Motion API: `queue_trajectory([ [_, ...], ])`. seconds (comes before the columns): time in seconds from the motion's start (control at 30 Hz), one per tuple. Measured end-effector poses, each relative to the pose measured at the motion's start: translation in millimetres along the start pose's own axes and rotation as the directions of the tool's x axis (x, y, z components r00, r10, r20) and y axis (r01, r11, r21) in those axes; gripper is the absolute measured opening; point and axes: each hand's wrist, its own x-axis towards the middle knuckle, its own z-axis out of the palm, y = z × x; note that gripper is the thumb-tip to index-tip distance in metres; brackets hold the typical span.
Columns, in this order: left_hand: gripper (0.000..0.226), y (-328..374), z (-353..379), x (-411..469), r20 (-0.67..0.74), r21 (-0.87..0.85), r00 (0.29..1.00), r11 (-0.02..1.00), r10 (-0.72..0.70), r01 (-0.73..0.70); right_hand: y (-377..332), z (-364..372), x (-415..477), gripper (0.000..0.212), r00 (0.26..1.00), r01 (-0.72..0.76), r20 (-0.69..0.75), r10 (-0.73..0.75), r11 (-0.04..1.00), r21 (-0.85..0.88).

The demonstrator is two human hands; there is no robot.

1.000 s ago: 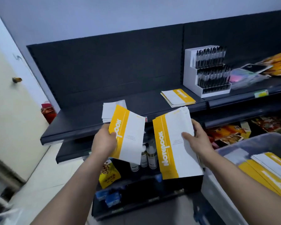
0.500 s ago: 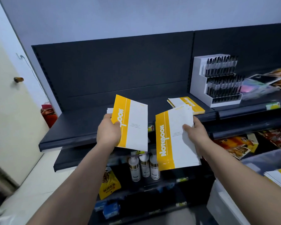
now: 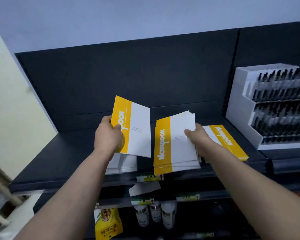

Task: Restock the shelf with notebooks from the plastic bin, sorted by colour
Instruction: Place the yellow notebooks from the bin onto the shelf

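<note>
Charcoal-dark shelf (image 3: pixel 68 153) runs across in front of you, with its back panel rising behind it. At its right end stands a white tiered pen rack (image 3: pixel 244 110) filled with black pens.

Near the middle of the front edge, your right hand (image 3: pixel 199 137) grips a yellow stack (image 3: pixel 177 149) of several yellow-and-white notebooks by its right side. Your thumb lies on the top cover and your fingers are curled underneath. The stack's lower edge overlaps the shelf's front lip; you cannot tell whether it rests there or hangs just above.

Between that stack and the pen rack, a flat yellow pile (image 3: pixel 229 141) of the same notebooks lies on the shelf, partly hidden by your right wrist.

Left of the middle, your left hand (image 3: pixel 107 137) pinches a single notebook (image 3: pixel 137 129) by its yellow spine side, thumb on the cover, fingers wrapped behind. The notebook is tilted up off the shelf, its lower edge over a white pile (image 3: pixel 125 162) of notebooks lying flat near the front edge.

Price labels (image 3: pixel 149 177) sit on the front lip. On the shelf below stand three white bottles (image 3: pixel 156 215), with a yellow snack bag (image 3: pixel 107 224) just to their left.
</note>
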Motion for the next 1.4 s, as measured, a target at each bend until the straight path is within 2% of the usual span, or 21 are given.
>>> queue_trajectory([
  [0.03,0.032,1,3,6,-0.011,0.003,1.0,1.0,-0.014,0.014,0,4,12,0.024,0.999,-0.013,0.049,0.014,1.0,-0.025],
  [0.13,0.032,3,13,18,-0.014,0.022,0.999,0.999,-0.05,0.05,13,18,36,0.028,0.988,-0.038,0.141,0.058,0.989,-0.143],
  [0.2,0.032,3,20,23,0.0,0.027,0.999,0.998,-0.049,0.049,24,24,44,0.038,0.988,-0.002,0.143,0.06,0.928,-0.374],
  [0.27,0.032,2,28,25,0.021,0.026,0.999,0.998,-0.05,0.05,32,26,46,0.055,0.99,0.051,0.135,0.053,0.744,-0.667],
  [0.3,0.032,1,31,24,0.035,0.032,0.998,0.998,-0.051,0.05,33,27,45,0.06,0.991,0.076,0.129,0.033,0.655,-0.752],
  [0.37,0.032,-2,36,23,0.061,0.04,0.997,0.998,-0.057,0.055,36,28,43,0.06,0.991,0.121,0.128,-0.024,0.545,-0.83],
  [0.47,0.032,-3,42,18,0.081,0.025,0.995,0.998,-0.06,0.058,37,28,36,0.046,0.976,0.214,0.187,-0.111,0.341,-0.915],
  [0.53,0.032,-3,45,15,0.105,0.024,0.993,0.998,-0.056,0.054,39,25,30,0.044,0.959,0.259,0.232,-0.161,0.173,-0.95],
  [0.6,0.031,-3,47,13,0.129,0.017,0.99,0.999,-0.054,0.052,37,19,27,0.04,0.932,0.296,0.274,-0.239,0.063,-0.953],
  [0.7,0.028,0,51,14,0.159,-0.037,0.985,0.996,-0.074,0.081,24,9,21,0.037,0.888,0.354,0.319,-0.332,0.049,-0.934],
  [0.83,0.013,9,69,11,0.277,-0.153,0.939,0.956,-0.203,0.252,14,-16,5,0.032,0.89,0.326,0.287,-0.354,0.053,-0.944],
  [0.97,0.017,3,104,9,0.393,-0.084,0.89,0.955,-0.231,0.285,20,-39,-16,0.037,0.92,0.308,0.265,-0.289,0.113,-0.945],
  [1.03,0.011,2,113,3,0.397,0.033,0.895,0.978,-0.203,0.207,25,-45,-27,0.039,0.932,0.3,0.257,-0.256,0.146,-0.943],
  [1.1,0.028,1,115,-4,0.405,0.212,0.904,0.976,-0.139,0.055,29,-52,-37,0.039,0.939,0.28,0.236,-0.25,0.155,-0.947],
  [1.2,0.051,-4,112,-9,0.459,0.492,0.887,0.846,-0.052,-0.205,33,-63,-51,0.039,0.951,0.237,0.192,-0.244,0.168,-0.957],
  [1.27,0.054,-8,110,-9,0.484,0.557,0.875,0.777,-0.017,-0.294,36,-70,-63,0.041,0.959,0.195,0.15,-0.241,0.176,-0.965],
  [1.4,0.043,-6,105,-17,0.519,0.558,0.851,0.722,0.082,-0.41,44,-79,-93,0.04,0.969,0.107,0.068,-0.237,0.155,-0.982],
])
